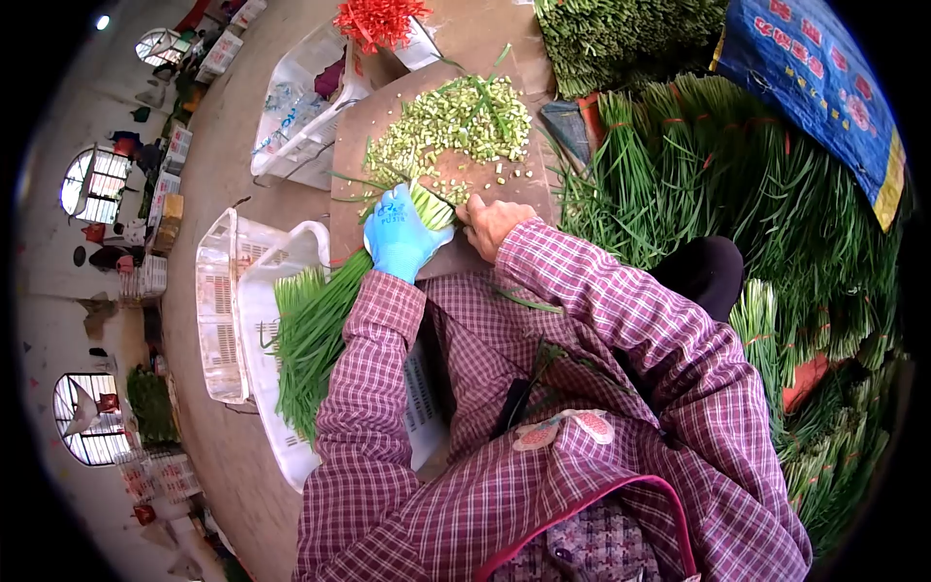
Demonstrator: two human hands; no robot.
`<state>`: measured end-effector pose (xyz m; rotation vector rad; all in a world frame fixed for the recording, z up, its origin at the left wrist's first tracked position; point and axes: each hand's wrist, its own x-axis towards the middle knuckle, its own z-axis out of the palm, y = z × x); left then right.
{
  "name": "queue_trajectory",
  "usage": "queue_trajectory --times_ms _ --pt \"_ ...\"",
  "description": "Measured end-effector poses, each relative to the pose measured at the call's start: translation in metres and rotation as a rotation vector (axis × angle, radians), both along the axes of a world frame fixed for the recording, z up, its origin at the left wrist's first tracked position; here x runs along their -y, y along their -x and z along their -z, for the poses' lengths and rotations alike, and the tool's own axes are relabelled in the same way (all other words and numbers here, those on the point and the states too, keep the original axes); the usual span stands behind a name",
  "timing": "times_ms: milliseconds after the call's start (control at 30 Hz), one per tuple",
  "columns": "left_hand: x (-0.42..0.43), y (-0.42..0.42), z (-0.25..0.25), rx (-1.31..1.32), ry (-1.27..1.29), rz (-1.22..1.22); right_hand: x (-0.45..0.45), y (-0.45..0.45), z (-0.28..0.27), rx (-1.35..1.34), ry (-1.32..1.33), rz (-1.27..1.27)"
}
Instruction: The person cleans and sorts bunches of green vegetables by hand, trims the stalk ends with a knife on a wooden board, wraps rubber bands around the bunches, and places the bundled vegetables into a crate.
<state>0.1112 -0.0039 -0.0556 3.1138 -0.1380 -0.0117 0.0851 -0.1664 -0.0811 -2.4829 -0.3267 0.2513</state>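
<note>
Arched windows (95, 186) line the wall at the left of the frame. Near the centre, a bundle of green stalks (433, 207) lies over the lower part of a brown worktop (359, 136). The blue-gloved left hand (400, 233) has its fingers wrapped closely round it; the bare right hand (493, 223) sits just beside the pale ends, fingers curled in, though I can't tell what they grip. Trimming looks to be the step in hand, and another cut would call for a firmly held bundle. Both forearms angle inward, meeting over the worktop. Chopped pieces (485, 116) spread above the hands, a white crate (299, 461) of greens stands at lower left, and leafy bunches (756, 155) fill the right.
</note>
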Motion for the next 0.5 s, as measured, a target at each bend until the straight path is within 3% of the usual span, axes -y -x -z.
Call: queue_trajectory --times_ms 67,200,267,400,467,500 --pt "-0.002 0.002 -0.004 0.017 0.006 -0.006 0.007 -0.009 -0.015 0.048 0.266 -0.081" --pt "-0.009 0.019 -0.009 0.085 0.092 0.012 0.027 -0.048 -0.012 0.186 0.327 -0.015" --pt "-0.018 0.035 -0.007 0.361 0.349 0.181 0.028 -0.059 0.005 0.300 0.309 0.054" --pt "-0.023 0.099 -0.022 0.498 0.670 0.142 0.032 -0.047 -0.019 0.440 0.267 0.040" --pt "-0.029 0.128 0.004 0.250 1.105 0.018 0.021 -0.035 -0.048 0.535 0.054 -0.051" --pt "-0.027 0.140 0.024 0.078 1.536 -0.182 0.008 -0.033 -0.050 0.643 0.053 -0.137"
